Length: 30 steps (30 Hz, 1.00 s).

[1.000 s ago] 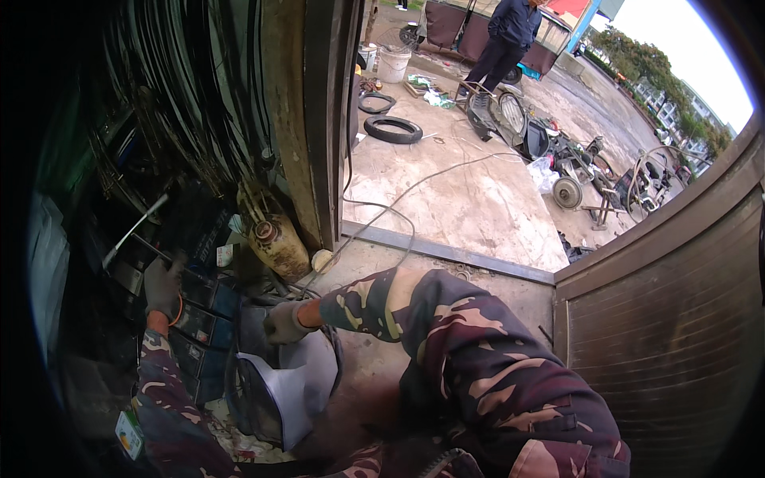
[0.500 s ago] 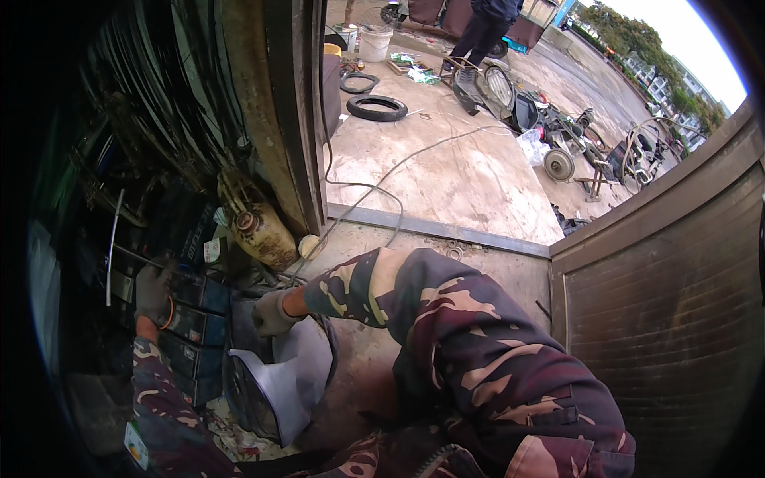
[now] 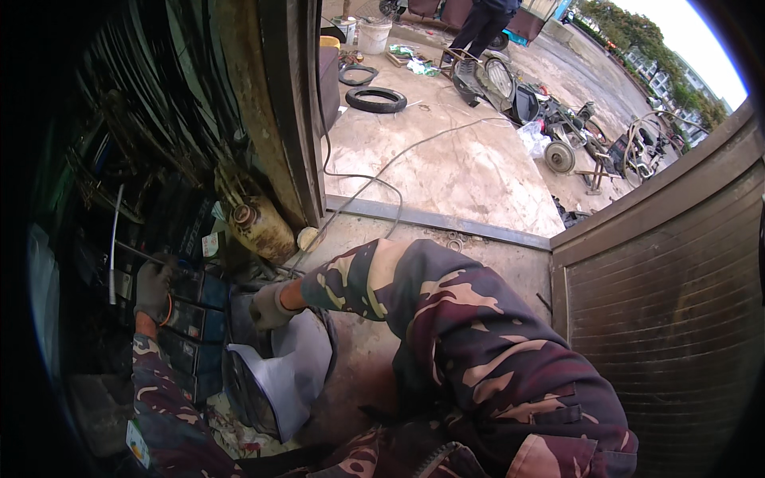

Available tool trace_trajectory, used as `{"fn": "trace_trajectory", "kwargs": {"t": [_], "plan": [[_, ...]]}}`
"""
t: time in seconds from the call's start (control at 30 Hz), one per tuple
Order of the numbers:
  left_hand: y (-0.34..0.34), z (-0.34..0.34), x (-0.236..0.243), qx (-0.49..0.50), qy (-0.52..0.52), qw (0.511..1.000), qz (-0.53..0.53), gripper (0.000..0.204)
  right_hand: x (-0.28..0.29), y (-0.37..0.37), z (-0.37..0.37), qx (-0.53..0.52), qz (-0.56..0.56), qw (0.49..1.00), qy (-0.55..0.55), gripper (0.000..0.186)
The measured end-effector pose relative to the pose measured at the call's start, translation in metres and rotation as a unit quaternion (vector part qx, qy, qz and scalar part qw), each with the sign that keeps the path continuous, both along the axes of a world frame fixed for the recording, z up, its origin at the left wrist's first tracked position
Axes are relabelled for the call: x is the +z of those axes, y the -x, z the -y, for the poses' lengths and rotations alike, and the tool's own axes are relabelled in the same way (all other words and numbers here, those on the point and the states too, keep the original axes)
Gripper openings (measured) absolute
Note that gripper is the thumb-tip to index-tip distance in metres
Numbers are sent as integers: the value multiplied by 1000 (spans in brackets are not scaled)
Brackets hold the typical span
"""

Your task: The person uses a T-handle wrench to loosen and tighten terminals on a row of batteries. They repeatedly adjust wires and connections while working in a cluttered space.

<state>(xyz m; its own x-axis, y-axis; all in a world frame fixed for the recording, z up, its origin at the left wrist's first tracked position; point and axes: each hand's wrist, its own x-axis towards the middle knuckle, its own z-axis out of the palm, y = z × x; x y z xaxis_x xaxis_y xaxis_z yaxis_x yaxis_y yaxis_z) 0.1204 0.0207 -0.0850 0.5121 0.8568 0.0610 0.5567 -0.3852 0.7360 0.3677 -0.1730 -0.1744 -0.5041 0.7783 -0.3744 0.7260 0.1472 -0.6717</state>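
The left grip, a grey-gloved hand (image 3: 153, 291), looks closed around the near end of a T-shaped tool (image 3: 112, 271), held out over some dark boxes (image 3: 190, 321). I'd take that tool for metal: rigid, hardly fragile, its weight out at the pale crossbar, so it may tip; a hold nearer the bar should steady it. The right grip (image 3: 272, 307) has its fingers curled over a pale grey curved piece (image 3: 300, 362); whether it pinches anything, I can't tell. That piece seems light and bendy, best taken by its edge. Beyond stands a stained jug (image 3: 261, 231).
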Motion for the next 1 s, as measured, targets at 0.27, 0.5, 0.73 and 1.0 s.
{"fn": "trace_trajectory", "kwargs": {"t": [0.27, 0.5, 0.73, 1.0], "plan": [[3, 1, -14, 61, -170, 978, -102, 32, 23, -10, 11, -31, 18, 999, 3, 51], [4, 20, 14, 164, 123, 970, 131, 27, 30, -15, 8, 10, -13, 1000, -18, 41], [16, 45, 43, 153, 162, 965, 141, 27, 28, -5, 2, -95, -125, 978, 136, 57], [36, 94, 48, 15, 250, 934, 254, 34, 32, 17, -34, -300, -439, 781, 328, 52]]}}
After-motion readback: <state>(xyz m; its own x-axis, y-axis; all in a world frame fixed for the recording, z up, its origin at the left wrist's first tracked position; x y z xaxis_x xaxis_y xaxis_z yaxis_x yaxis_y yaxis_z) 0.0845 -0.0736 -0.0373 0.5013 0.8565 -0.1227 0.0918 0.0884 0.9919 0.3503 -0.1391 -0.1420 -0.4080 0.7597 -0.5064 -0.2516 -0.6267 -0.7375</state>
